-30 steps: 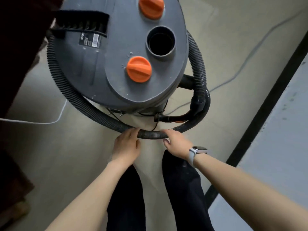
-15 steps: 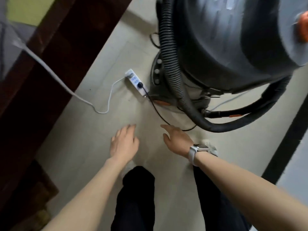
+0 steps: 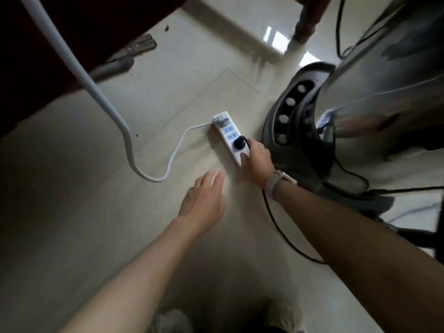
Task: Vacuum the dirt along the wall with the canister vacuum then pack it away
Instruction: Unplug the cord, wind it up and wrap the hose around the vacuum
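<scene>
Right hand (image 3: 258, 162) on power strip (image 3: 229, 138), fingers at black plug (image 3: 241, 142); left hand (image 3: 204, 200) flat, hovering.

Floor (image 3: 72, 200): pale glossy tiles, carrying everything in view. Power strip (image 3: 228, 138), white, is lying flat near the middle, its white cable (image 3: 173, 155) looping leftward across the tiles. Canister vacuum (image 3: 300, 126), grey, is standing at right, just beside the strip. Black cord (image 3: 281, 227) is trailing over the floor. Dark furniture (image 3: 36, 56) is bordering the upper left.
</scene>
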